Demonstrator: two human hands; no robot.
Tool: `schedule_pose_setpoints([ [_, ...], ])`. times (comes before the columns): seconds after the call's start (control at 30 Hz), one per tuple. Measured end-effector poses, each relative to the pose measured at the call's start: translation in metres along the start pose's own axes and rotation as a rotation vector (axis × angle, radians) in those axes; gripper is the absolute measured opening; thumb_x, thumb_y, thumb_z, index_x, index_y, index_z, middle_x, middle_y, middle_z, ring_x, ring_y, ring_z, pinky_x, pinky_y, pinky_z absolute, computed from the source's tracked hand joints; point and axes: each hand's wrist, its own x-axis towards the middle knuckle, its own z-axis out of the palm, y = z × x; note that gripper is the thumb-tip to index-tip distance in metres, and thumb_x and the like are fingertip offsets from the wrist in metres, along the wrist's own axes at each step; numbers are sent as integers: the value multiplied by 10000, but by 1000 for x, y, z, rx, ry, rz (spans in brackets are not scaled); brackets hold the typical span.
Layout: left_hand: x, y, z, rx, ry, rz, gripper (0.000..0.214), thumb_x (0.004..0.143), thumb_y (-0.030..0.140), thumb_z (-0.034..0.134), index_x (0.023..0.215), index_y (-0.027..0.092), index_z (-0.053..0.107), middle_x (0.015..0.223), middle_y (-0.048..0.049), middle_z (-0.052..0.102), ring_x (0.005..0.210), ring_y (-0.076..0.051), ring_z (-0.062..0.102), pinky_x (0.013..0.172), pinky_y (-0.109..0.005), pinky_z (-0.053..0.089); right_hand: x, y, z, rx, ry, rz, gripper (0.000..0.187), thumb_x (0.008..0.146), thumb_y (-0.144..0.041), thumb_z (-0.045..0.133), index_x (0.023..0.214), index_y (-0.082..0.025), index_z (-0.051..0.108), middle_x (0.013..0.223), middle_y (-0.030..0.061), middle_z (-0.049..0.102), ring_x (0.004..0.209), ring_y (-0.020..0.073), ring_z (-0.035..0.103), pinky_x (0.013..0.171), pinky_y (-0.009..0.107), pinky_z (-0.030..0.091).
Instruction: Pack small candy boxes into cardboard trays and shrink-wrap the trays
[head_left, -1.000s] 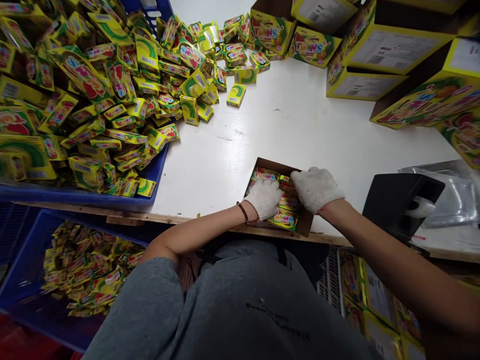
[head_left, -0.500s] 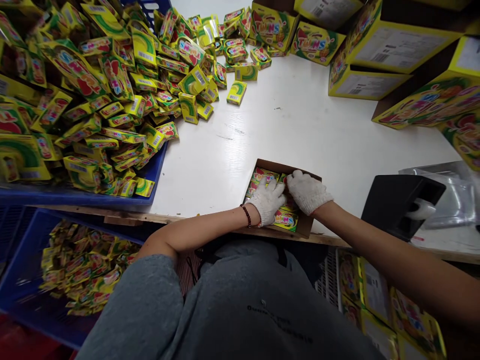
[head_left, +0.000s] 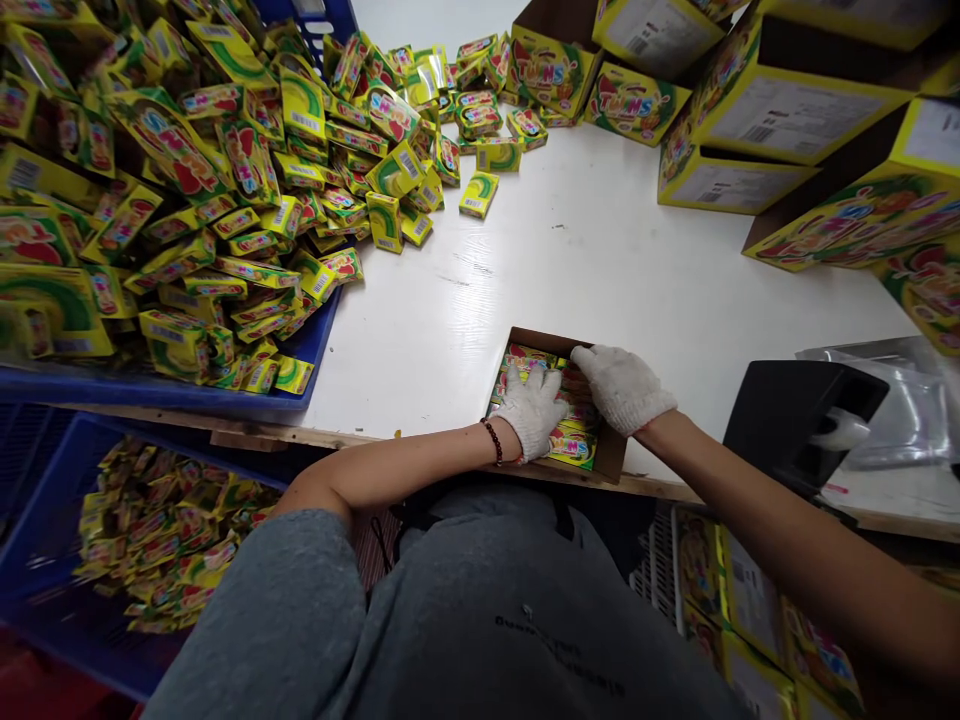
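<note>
- Carton (head_left: 611,460), open-topped, sits at the front edge of the white table (head_left: 420,350), with small printed packs (head_left: 574,447) laid inside it.
- Left hand (head_left: 531,412), gloved, is spread with its palm down on the packs; it does not appear to grasp any.
- Right hand (head_left: 624,388), also gloved, bends over the carton's right side, fingers inward; whether they pinch a pack or the wall, I cannot tell from here.
- Thin card walls should be light and fairly stiff, yet likely to bow or crease if squeezed hard mid-panel.
- Packs look light and crushable, their glossy faces perhaps slippery against knit gloves; narrow ends or edges should give the surest pinch.
- For the whole carton, opposite walls held low, near the corners, seem the safest hold.
</note>
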Motion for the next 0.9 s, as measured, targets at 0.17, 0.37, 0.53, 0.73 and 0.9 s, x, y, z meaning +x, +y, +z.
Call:
schedule_pose_setpoints([
  [0.17,-1,1,-1,-19,-61,-67,642,960,483,810,1547,258,680,1805,-275,384,1651,-522,365,1261,-807,322,2,-7,-5,-27,-36,11,368,1095,-118,442,1360,-152,696,1285,216,760,1142,313,740,878,358,503],
  [0.37,1,4,-3,6,-96,-73,637,953,431,809,1544,227,689,1778,-269,443,1646,-520,387,1292,-777,280,-3,-14,-9,-45,-30,4,377,1102,-116,435,1347,-121,720,1317,234,744,1186,323,733,906,371,520],
  [0.53,0,6,-7,18,-110,-75,662,953,439,810,1559,205,682,1747,-276,487,1647,-528,388,1299,-771,268,-5,-11,-15,-37,-30,5,362,1086,-104,485,1349,-139,731,1318,218,746,1190,298,719,897,340,498],
  [0.73,-2,5,-8,10,-125,-66,658,967,444,795,1570,213,675,1774,-289,441,1663,-537,371,1297,-787,271,3,-13,-13,-54,-35,4,357,1055,-100,514,1326,-141,741,1314,209,755,1155,280,711,860,331,487],
  [0.9,-2,5,-4,-5,-100,-70,655,951,467,813,1546,218,698,1788,-285,423,1657,-544,370,1297,-797,258,2,-13,-13,-40,-46,25,375,1077,-107,476,1342,-144,739,1336,207,750,1178,287,719,882,335,501],
])
